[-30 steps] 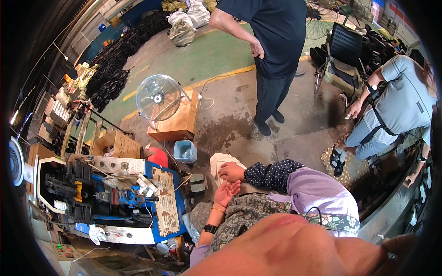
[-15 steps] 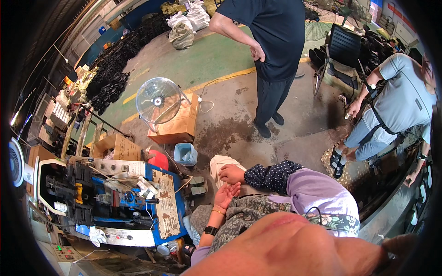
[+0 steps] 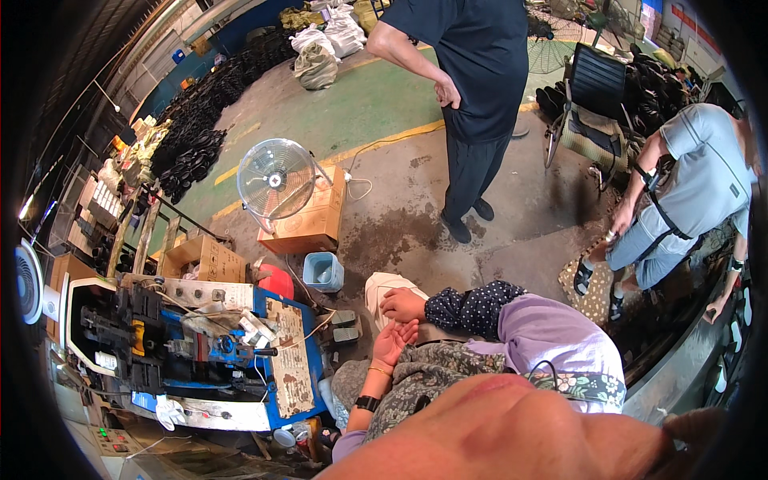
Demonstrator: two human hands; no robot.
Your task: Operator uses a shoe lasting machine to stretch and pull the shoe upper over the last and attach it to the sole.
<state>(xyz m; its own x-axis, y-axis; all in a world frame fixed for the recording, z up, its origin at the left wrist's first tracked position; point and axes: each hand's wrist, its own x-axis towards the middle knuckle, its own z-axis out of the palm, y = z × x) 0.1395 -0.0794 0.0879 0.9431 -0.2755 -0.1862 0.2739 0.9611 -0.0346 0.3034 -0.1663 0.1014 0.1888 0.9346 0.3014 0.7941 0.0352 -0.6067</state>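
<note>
My left hand [image 3: 392,342], with a bracelet and a dark watch band at its wrist, lies palm up over my lap. Its fingers curl loosely and nothing rests in them. Just beyond it, my right hand [image 3: 404,305] comes out of a dotted dark sleeve cuff [image 3: 474,311], back upward, fingers relaxed and slightly bent. The two hands are close together; whether they touch is hard to tell. No object shows in either. Beneath them are patterned dark cloth [image 3: 424,364] and light trousers [image 3: 392,286].
Ahead stands a blue-and-white machine [image 3: 292,360] with a worn top. A blue bin [image 3: 323,273], a fan [image 3: 276,178] and a cardboard box [image 3: 308,220] stand beyond. One person in dark clothes [image 3: 484,72] stands nearby; another in grey [image 3: 704,168] is beside a curved metal surface [image 3: 680,372].
The person in grey has bent lower, and that person's hand and foot have shifted. My hands remain essentially where they were.
</note>
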